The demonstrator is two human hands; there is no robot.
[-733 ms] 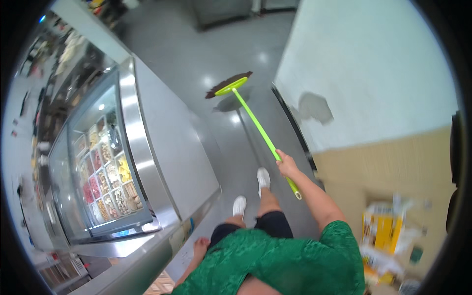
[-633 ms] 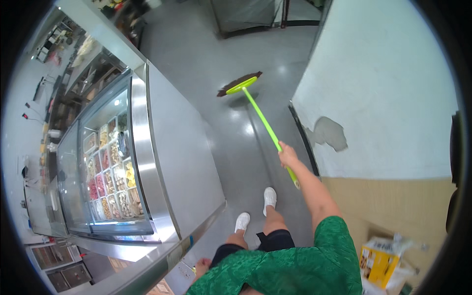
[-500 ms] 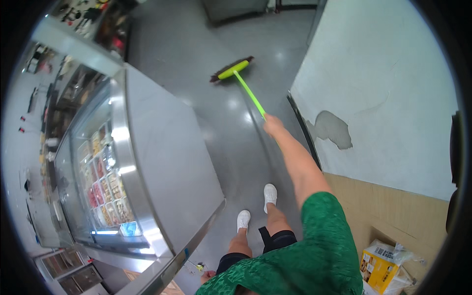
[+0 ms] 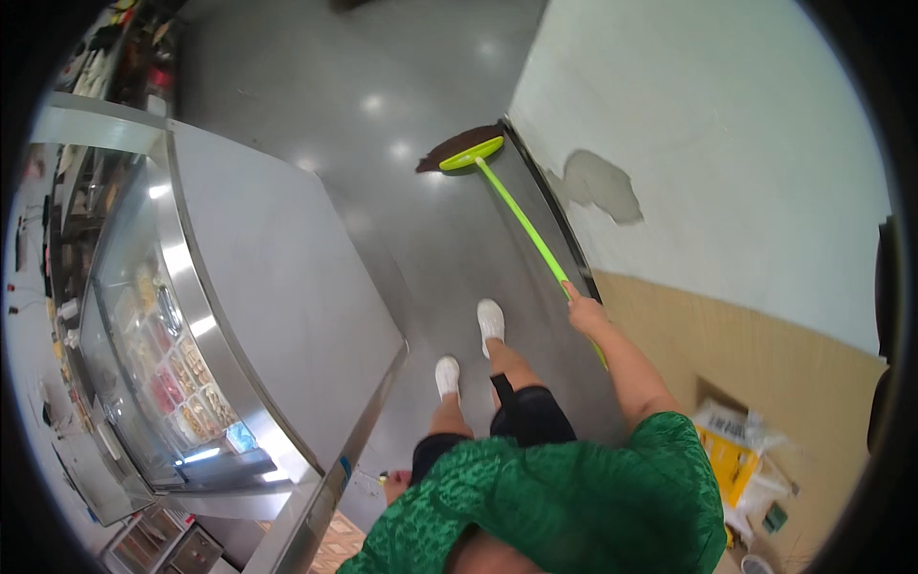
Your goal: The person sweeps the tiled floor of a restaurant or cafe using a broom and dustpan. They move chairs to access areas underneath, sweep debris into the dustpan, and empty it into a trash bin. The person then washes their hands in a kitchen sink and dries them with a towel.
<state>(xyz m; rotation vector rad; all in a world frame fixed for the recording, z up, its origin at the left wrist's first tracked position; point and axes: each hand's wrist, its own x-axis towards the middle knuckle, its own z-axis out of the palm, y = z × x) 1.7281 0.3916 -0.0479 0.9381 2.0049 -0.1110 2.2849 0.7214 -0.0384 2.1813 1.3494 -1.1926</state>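
Broom (image 4: 516,220) swung toward wall, right hand (image 4: 585,311) gripping handle

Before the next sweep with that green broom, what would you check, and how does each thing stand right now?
1. Right hand gripping the green broom handle: ok.
2. Broom head down on the grey floor: ok.
3. Broom head close to the wall base, little room on that side: not ok.
4. Both white shoes flat on the floor: ok.
5. Left hand low beside the steel display counter, what it holds: cannot tell.
6. Yellow bag on the right, apart from the broom: ok.
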